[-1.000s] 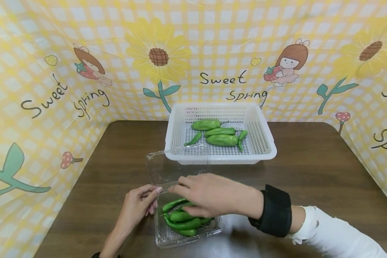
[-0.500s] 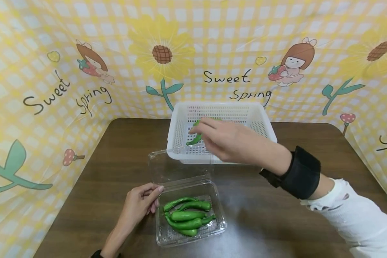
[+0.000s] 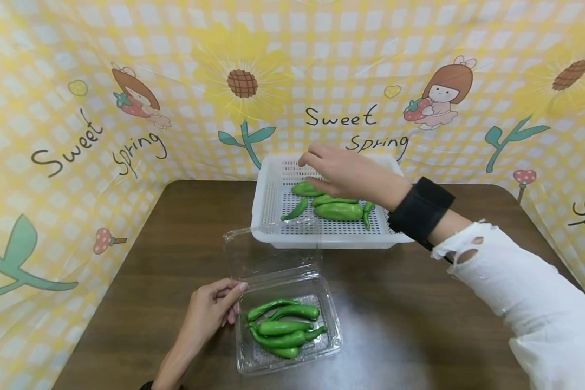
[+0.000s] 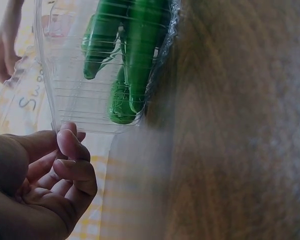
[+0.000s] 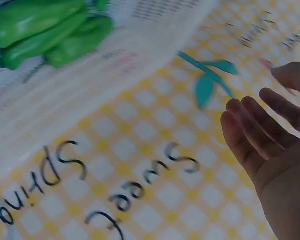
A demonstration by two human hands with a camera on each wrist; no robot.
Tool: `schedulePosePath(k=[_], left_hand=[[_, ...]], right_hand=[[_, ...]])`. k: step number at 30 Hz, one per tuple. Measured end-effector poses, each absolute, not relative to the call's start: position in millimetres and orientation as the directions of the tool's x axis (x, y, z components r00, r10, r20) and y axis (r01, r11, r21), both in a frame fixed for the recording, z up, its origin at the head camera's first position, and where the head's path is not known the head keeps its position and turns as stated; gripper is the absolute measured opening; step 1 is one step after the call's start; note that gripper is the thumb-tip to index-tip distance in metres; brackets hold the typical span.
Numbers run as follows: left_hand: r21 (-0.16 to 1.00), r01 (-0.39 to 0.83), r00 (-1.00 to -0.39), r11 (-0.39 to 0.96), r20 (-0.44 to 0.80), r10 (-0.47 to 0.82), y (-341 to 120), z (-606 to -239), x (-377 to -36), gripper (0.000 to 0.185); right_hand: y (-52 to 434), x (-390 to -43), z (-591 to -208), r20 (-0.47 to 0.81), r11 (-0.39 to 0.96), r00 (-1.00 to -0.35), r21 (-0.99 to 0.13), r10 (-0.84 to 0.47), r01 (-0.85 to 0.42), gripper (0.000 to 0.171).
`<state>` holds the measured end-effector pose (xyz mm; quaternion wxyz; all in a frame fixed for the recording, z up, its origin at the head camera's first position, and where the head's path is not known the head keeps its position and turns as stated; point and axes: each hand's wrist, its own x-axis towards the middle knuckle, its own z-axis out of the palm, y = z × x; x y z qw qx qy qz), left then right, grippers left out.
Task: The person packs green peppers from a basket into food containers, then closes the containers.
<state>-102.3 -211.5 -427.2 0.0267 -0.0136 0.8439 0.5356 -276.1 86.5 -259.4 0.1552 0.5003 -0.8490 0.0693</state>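
My left hand pinches the rim of a clear plastic clamshell box at its back left corner. Inside the box lie several green peppers, and its clear lid stands folded back toward the basket. In the left wrist view, thumb and fingers meet at the edge of the box. My right hand hovers over the white basket, with nothing in its grasp. The right wrist view shows that hand with its fingers apart. Beneath it, larger green peppers lie in the basket, partly covered by the hand.
The brown table carries both containers, the basket behind the box. A small green pepper lies at the left in the basket. A yellow checked cloth rises behind and along both sides.
My right hand has gone from over the clamshell box up and back to above the basket, uncovering the peppers in the box. The left hand keeps its hold on the rim.
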Motion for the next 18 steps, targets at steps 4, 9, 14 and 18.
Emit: schedulePosePath(k=[4, 9, 14, 18], left_hand=[[0.905, -0.06, -0.998, 0.42, -0.065, -0.002, -211.3, -427.3, -102.2, 0.022], [0.906, -0.052, -0.998, 0.42, -0.057, -0.002, -211.0, -426.2, -102.7, 0.023], [0.905, -0.036, -0.999, 0.425, -0.045, 0.011, -211.0, -426.5, -102.4, 0.023], [0.905, -0.031, -0.999, 0.425, -0.039, 0.011, -211.9, -427.4, -102.8, 0.021]], right_hand=[[78.3, -297.1, -274.5, 0.176, 0.501, -0.483, 0.077, -0.858, -0.862, 0.031], [68.8, -315.7, -292.8, 0.047, 0.484, -0.482, 0.111, -0.875, -0.868, 0.03], [60.2, -326.2, -315.2, -0.079, 0.478, -0.49, 0.132, -0.868, -0.868, 0.036], [49.4, -330.6, -331.5, -0.165, 0.509, -0.523, 0.12, -0.836, -0.852, 0.047]])
